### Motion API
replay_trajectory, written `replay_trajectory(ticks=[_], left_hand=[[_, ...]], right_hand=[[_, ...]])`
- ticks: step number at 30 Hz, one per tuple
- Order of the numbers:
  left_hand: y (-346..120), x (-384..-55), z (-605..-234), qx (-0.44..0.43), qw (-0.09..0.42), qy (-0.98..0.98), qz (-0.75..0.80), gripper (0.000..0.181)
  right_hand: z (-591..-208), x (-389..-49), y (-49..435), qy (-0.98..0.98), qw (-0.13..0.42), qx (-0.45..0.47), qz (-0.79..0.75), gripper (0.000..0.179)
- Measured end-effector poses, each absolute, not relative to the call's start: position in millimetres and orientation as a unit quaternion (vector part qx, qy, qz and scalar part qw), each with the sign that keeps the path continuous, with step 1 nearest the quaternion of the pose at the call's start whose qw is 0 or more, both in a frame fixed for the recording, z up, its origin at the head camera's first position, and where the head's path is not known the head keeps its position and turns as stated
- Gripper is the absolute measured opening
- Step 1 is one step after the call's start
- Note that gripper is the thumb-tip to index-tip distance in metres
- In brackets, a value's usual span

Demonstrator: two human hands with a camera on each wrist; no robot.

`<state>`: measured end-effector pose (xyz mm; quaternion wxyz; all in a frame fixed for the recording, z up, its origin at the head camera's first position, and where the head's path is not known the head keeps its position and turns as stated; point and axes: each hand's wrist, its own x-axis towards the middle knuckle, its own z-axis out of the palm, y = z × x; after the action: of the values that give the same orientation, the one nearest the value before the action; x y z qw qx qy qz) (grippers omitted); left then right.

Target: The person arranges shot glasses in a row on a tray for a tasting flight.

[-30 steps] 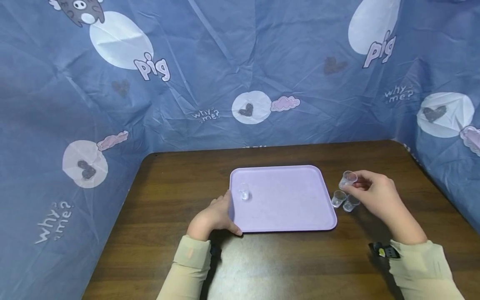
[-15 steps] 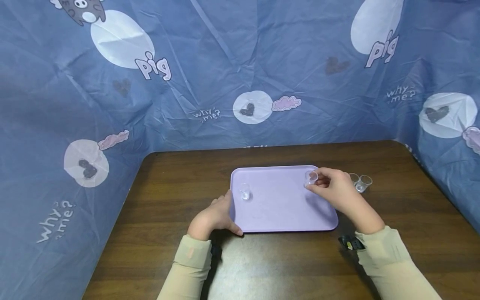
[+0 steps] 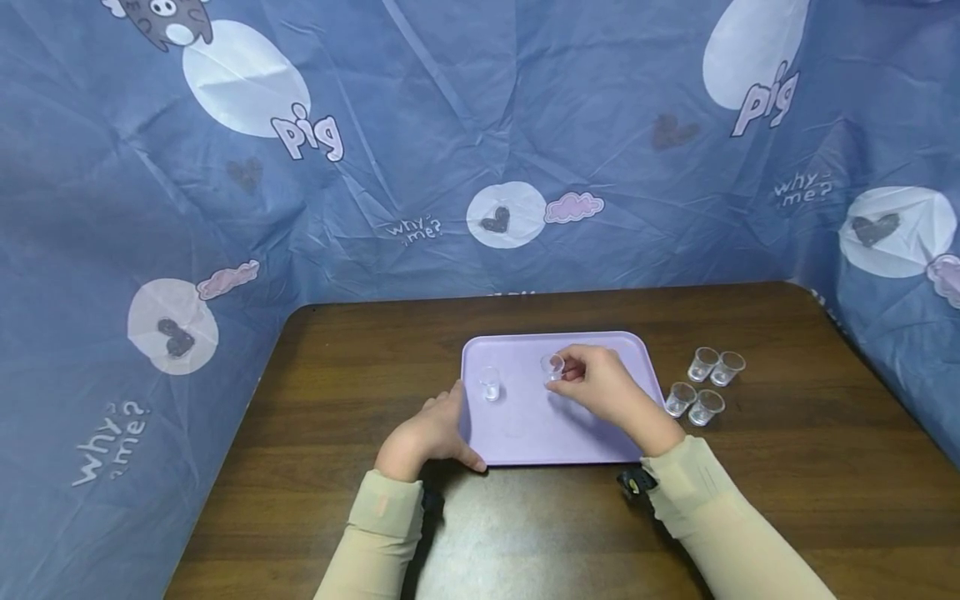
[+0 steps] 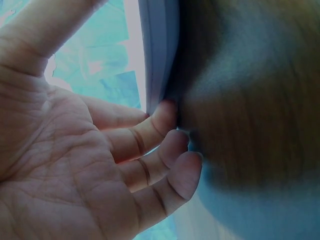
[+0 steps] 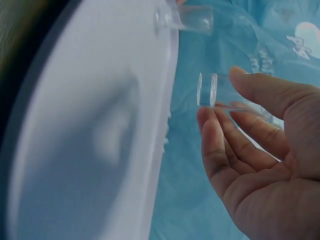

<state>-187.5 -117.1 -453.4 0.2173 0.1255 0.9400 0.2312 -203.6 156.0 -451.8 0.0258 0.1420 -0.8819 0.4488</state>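
Note:
My right hand [image 3: 600,383] pinches a small clear plastic cup [image 3: 552,367] between thumb and fingers, over the middle of a light purple tray [image 3: 570,442]. In the right wrist view this cup [image 5: 207,90] hangs above the tray surface, its base apart from it. A second clear cup [image 3: 490,384] stands upright near the tray's left edge. My left hand [image 3: 431,433] holds the tray's front left corner, thumb at the front edge and fingers along the left side. In the left wrist view, bent fingertips [image 4: 165,117] meet the tray's outer edge [image 4: 161,45].
Several more clear cups [image 3: 727,368] stand grouped on the wooden table [image 3: 360,350], just right of the tray. A blue patterned cloth [image 3: 420,100] hangs behind the table and along both sides.
My right hand has carried the cup leftward from beside the other cups, across the tray's right edge to above its middle. My left hand has stayed at the tray corner.

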Motion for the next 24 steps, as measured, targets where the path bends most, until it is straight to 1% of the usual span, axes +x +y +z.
replay_trajectory(ticks=[11, 24], left_hand=[[-115.5, -186.3, -451.9, 0.123, 0.218, 0.941, 0.228, 0.140], [-115.7, -187.3, -452.4, 0.132, 0.211, 0.942, 0.226, 0.140]], right_hand=[[-471.0, -214.1, 125.9, -0.879, 0.004, 0.151, 0.452, 0.022], [-482.8, -222.2, 113.2, -0.893, -0.016, 0.143, 0.427, 0.022]])
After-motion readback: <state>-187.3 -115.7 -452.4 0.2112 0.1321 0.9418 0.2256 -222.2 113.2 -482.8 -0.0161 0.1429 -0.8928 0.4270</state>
